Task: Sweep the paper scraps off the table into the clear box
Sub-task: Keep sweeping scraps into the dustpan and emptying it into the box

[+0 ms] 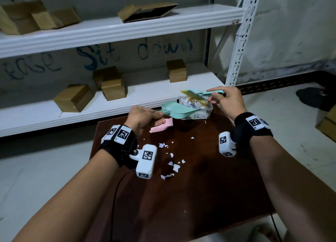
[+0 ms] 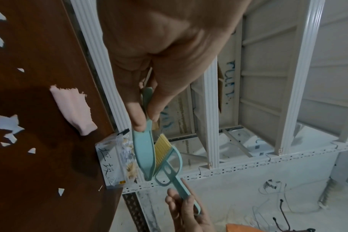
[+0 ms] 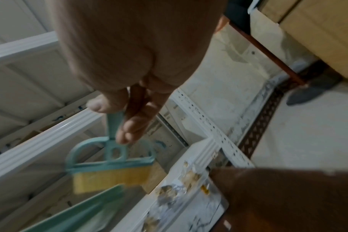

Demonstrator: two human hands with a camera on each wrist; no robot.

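My left hand pinches the handle of a teal dustpan, held tilted over the clear box at the table's far edge. My right hand grips the handle of a teal brush with yellow bristles, held above the box beside the pan. The box holds crumpled paper and brownish scraps. Several white paper scraps lie on the dark brown table. In the left wrist view the dustpan stands edge-on against the brush, next to the box.
A pink cloth lies on the table behind my left hand. White metal shelving with several cardboard boxes stands right behind the table. A cable hangs from my left wrist camera. Another carton sits on the floor at right.
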